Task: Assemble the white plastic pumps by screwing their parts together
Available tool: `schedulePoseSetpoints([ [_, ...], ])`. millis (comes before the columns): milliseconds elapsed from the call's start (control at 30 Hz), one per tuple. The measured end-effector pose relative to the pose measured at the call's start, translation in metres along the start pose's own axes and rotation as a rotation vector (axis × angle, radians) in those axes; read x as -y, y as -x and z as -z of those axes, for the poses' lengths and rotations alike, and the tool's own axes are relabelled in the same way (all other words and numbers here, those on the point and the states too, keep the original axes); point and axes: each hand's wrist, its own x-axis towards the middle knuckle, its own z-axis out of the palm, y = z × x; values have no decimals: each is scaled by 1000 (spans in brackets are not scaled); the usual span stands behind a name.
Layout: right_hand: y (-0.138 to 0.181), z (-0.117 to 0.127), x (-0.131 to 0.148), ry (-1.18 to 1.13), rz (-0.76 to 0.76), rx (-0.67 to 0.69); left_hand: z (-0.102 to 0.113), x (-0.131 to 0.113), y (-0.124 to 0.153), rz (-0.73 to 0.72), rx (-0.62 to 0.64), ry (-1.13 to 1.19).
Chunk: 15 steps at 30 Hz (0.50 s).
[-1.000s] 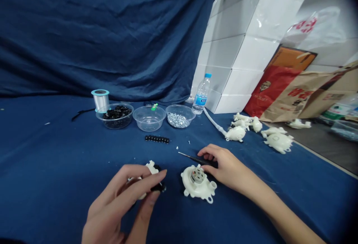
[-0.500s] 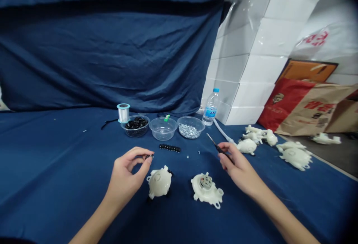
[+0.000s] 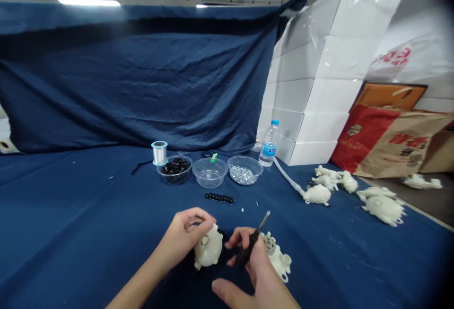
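My left hand [image 3: 184, 233] is curled around a white plastic pig-shaped shell [image 3: 208, 250] low in the middle of the blue cloth. My right hand [image 3: 252, 271] is closed on a black-handled screwdriver [image 3: 250, 243], whose metal tip points up and away. Partly hidden behind my right hand lies a second white shell half [image 3: 278, 255] with a small motor showing inside.
Behind stand three clear bowls: black parts [image 3: 174, 169], an empty one [image 3: 210, 172], silver screws [image 3: 244, 169]. A thread spool [image 3: 159, 152], a row of black beads [image 3: 219, 198], a water bottle [image 3: 268, 143], white boxes [image 3: 312, 72], paper bags [image 3: 393, 141] and several white toy animals [image 3: 381, 204] lie around.
Both hands came together over the white shell. My left hand dropped from a raised pinch onto the shell; my right hand swung the screwdriver in from the right. The view tilted up.
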Motion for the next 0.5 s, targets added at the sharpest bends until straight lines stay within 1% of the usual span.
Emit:
schedulePoseSetpoints([
  [100, -13, -14, -1, 53, -54, -103, 8, 0, 2, -19, -107, 2],
  [167, -23, -20, -2, 29, -86, -103, 13, -2, 3, -37, -172, 4],
  [233, -31, -24, -4, 2, -101, -80, 16, -3, 3, -38, -206, 10],
  [333, -38, -23, -9, -61, -102, -33, 20, -5, 4, -23, -212, 29],
  [500, -36, -15, -13, -250, -130, 125, 17, -6, 5, -34, -194, 75],
])
